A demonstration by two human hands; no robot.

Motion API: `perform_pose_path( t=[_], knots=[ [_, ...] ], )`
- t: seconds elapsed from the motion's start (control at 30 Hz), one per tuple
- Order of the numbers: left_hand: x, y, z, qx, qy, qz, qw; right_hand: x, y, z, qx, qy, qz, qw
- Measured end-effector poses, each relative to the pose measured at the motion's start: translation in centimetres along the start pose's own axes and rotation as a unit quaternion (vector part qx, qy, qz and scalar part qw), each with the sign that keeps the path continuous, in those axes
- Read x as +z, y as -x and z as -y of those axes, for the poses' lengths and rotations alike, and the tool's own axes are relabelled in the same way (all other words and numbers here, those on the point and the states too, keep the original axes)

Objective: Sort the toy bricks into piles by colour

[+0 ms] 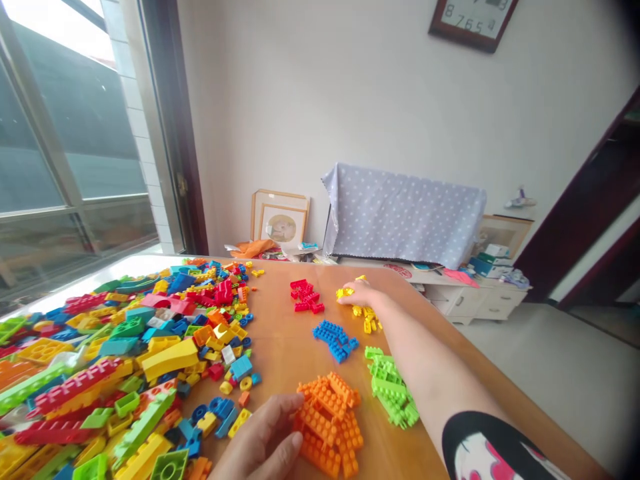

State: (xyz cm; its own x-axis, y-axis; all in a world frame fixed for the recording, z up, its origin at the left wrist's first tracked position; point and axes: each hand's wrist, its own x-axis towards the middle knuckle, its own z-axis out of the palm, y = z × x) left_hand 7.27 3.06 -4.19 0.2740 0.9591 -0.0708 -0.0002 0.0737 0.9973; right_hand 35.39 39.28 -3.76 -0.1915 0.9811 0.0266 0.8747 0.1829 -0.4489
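Observation:
My right hand [361, 293] reaches out to the yellow building bricks [369, 321], thumb and fingers closed around a yellow brick [345, 292] on the far side of that group. Its fingertips are partly hidden. Close to me, my left hand [265, 440] has its thumb and fingers apart and curved, beside the left edge of a pile of orange bricks [327, 423]; nothing shows in it. Light green bricks [393, 393] lie right of the orange pile, under the line of my right forearm. Blue bricks [334, 339] and red bricks [306, 297] form small separate groups farther back.
A wide heap of mixed coloured bricks [150, 347] covers the left side of the wooden table [273, 313]. Beyond the table stand a low white cabinet [465, 303], a cloth-draped object [405, 213] and leaning picture frames [280, 217]. A window is at left.

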Motion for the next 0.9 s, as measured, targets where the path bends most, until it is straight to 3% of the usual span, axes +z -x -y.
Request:
perform_pose_path(
  t=[0.23,0.43,0.67,0.9],
  knots=[
    [-0.1,-0.1,0.7,0.011,-0.028,-0.035,0.999,-0.4,3.9,-0.2,-0.032,-0.034,0.006,0.999],
    [0.1,0.0,0.4,0.018,0.002,-0.041,0.999,-2.2,5.5,0.3,-0.050,-0.108,0.010,0.993],
    [-0.1,0.1,-0.3,0.001,0.032,-0.069,0.997,-3.5,3.6,-1.4,0.053,-0.100,-0.153,0.982],
    [-0.1,0.0,0.2,-0.008,0.060,-0.042,0.997,-2.1,0.4,-2.4,0.093,-0.046,-0.107,0.989]
  ],
)
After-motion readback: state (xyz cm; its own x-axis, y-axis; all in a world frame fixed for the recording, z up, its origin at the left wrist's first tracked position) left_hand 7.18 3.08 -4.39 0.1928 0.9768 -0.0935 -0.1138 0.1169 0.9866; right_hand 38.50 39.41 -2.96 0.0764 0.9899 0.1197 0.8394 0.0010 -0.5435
